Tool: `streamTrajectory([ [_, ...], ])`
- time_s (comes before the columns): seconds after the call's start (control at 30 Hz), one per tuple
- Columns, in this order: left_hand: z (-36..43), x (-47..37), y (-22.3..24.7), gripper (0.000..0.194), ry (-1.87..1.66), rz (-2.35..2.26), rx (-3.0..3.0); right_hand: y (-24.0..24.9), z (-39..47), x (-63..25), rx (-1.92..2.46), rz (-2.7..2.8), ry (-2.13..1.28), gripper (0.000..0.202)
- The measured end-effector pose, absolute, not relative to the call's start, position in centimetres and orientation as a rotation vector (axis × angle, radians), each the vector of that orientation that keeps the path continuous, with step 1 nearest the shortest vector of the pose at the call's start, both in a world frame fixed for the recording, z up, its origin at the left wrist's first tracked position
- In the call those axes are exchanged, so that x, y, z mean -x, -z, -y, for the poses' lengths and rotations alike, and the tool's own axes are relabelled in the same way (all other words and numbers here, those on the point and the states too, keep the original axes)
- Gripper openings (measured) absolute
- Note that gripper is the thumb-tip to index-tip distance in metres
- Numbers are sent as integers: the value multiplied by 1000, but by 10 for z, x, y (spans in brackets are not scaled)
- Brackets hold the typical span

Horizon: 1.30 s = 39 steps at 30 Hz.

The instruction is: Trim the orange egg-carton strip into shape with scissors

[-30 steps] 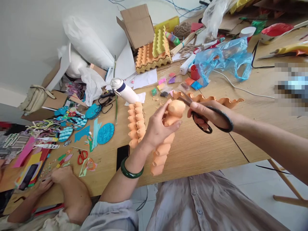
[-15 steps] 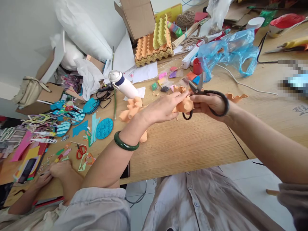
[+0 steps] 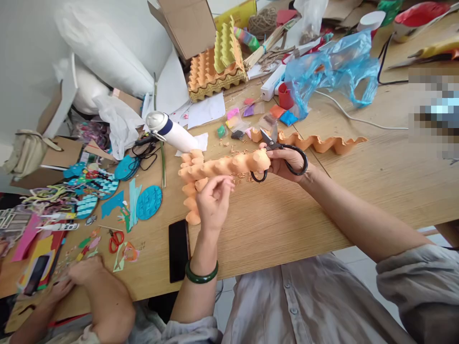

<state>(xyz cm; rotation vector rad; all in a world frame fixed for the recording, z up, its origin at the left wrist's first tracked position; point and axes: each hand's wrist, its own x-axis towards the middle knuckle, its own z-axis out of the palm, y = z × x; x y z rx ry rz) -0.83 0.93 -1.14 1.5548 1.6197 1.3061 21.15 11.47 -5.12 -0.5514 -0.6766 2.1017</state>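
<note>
My right hand (image 3: 287,162) grips black-handled scissors (image 3: 269,142), their blades pointing up and away from me. The same hand holds one end of an orange egg-carton strip (image 3: 229,165), a row of bumps stretching left. Below the strip, my left hand (image 3: 215,196) has its fingers curled and fingertips close together; whether a small scrap is between them I cannot make out. More cut orange carton pieces (image 3: 191,203) lie by the strip's left end. Behind my right hand rests a wavy orange carton offcut (image 3: 333,144). Small orange scraps (image 3: 244,177) are scattered under the strip.
A white bottle (image 3: 175,134) lies tilted behind the carton pieces. Stacked egg trays (image 3: 215,71) and a blue plastic bag (image 3: 333,71) are at the back. A phone (image 3: 178,251) lies near the front edge. At left, another person's hands (image 3: 84,270) rest near red scissors (image 3: 115,240).
My left hand has let go of the carton strip and drawn back toward me, fingers curled. My right hand has shifted left and still holds the scissors and strip end.
</note>
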Motion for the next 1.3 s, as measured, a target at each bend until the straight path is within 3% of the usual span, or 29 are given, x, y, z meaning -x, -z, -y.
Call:
streamTrajectory([
  [0.07, -1, 1, 27, 39, -1134, -1466, -1154, 57, -113, -215, 492, 729, -2098, 26],
  [0.17, -5, -15, 36, 56, -1281, -1217, -781, 63, -110, -217, 438, 815, -2114, 31],
  [0.4, -28, -30, 31, 39, -1489, -1130, -464, 65, -101, -212, 452, 1045, -2107, 35],
  [0.83, -34, 7, 49, 45, -1695, -1357, -831, 53, -80, -196, 536, 1176, -2094, 27],
  [1.07, -31, 2, 49, 38, -1745, -1293, -774, 43, -59, -189, 722, 1428, -1812, 36],
  [1.3, -32, -7, 52, 54, -1665, -1457, -905, 41, -53, -188, 1180, 1735, -1180, 33],
])
